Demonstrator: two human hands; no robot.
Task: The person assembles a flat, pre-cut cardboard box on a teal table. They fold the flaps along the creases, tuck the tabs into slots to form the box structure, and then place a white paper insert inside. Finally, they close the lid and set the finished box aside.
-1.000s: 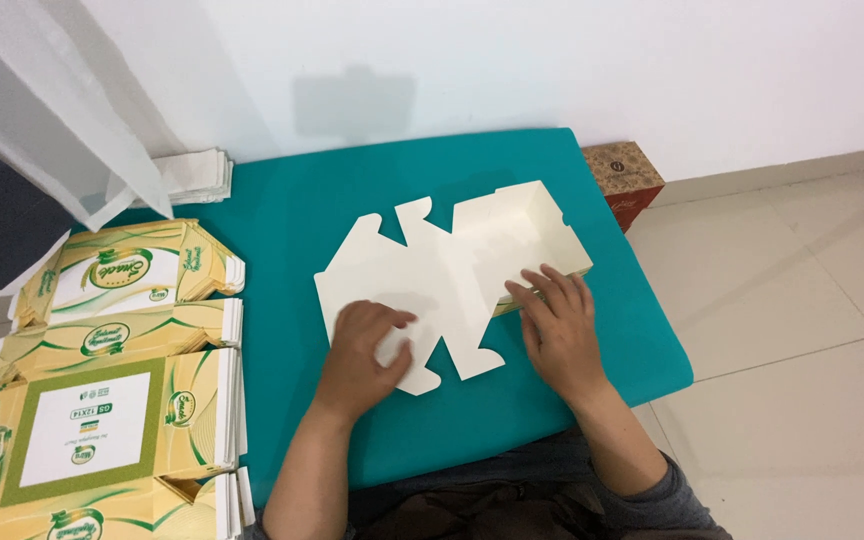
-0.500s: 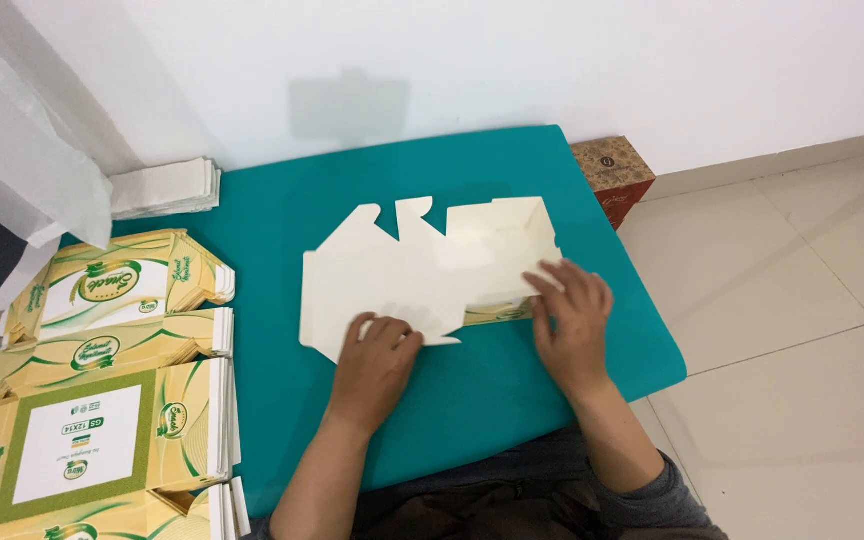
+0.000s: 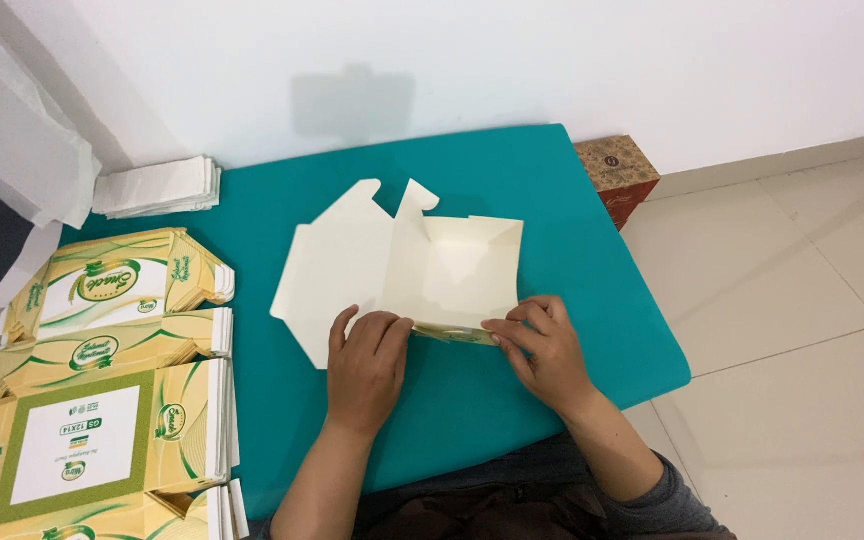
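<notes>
While only the head view is on record, it shows the work plainly enough. Cream cardboard box blank (image 3: 392, 265) lies unfolded, plain side up, near the middle of the teal mat (image 3: 552, 210). One panel on its right half is already raised along a crease, standing a little off the mat.

Left hand (image 3: 367, 365): flat, palm down, fingers spread, pressing the near edge of the blank against the mat. Nothing gripped; it acts as a hold-down.

Right hand (image 3: 542, 350): fingers curled onto the near right edge of the blank, where a strip of the printed yellow-green outer face shows. Fingertips pinch or press that fold; I cannot tell which, as the thumb is hidden.

Surroundings: a stack of printed yellow-and-green flat cartons (image 3: 102, 380) on the floor just left of the mat; a pile of white folded sheets (image 3: 157, 187) at the mat's far left corner; a small brown box (image 3: 617, 175) touching the mat's far right corner.

Judgement: the step in hand looks like creasing the near side flap of the blank, early in its assembly, since most panels still lie flat. Next move would call for the left hand holding the base firm while the right brings the flap fully upright along its score line.
</notes>
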